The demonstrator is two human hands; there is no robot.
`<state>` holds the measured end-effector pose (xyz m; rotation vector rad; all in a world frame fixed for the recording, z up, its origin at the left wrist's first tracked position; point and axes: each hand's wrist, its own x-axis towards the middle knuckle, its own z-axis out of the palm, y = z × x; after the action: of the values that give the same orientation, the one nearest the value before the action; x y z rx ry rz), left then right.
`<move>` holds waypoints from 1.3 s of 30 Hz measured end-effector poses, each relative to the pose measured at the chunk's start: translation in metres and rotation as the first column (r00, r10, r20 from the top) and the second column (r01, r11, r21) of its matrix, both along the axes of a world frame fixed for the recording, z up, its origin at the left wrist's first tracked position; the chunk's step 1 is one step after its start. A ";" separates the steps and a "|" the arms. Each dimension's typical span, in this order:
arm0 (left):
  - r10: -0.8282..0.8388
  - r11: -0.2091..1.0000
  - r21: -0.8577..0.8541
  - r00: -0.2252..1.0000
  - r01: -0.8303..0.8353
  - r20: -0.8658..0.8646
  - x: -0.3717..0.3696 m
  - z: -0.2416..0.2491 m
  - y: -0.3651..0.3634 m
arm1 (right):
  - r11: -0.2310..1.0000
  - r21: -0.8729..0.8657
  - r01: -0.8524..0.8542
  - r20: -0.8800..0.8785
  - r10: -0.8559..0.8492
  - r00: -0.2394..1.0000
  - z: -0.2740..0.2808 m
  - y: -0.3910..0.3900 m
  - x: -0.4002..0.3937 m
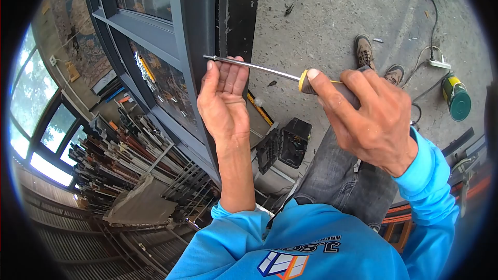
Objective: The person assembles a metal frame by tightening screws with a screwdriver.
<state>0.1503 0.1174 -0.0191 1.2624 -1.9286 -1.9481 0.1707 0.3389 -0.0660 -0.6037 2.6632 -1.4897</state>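
My right hand (371,114) is wrapped round the yellow-and-black handle of a screwdriver (264,69), with the thumb laid along the handle. Its long metal shaft points left towards a dark grey window frame (196,46), and a small fastener-like piece (209,57) shows at the tip. Palm up, my left hand (226,101) lies under the tip end, fingers stretched out behind the shaft and thumb just below the tip. The left wrist runs alongside the frame's edge. Glass panes (161,80) fill the frame.
An open black toolbox (294,142) stands on the concrete floor (321,26) below my hands. A green-and-yellow container (456,98), a power strip (440,64) and cables lie at right. Long profiles (129,150) are stacked at left. A yellow level (260,109) is behind my left wrist.
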 end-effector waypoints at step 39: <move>-0.016 0.871 0.479 0.982 0.106 -0.189 0.022 -0.021 0.022 | 0.996 0.082 0.038 0.170 -0.051 0.984 0.045 -0.004 0.029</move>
<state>0.1728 0.1397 -0.0397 1.0732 -1.4530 -2.5922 0.1994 0.3347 -0.0209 -0.3934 2.6040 -1.3704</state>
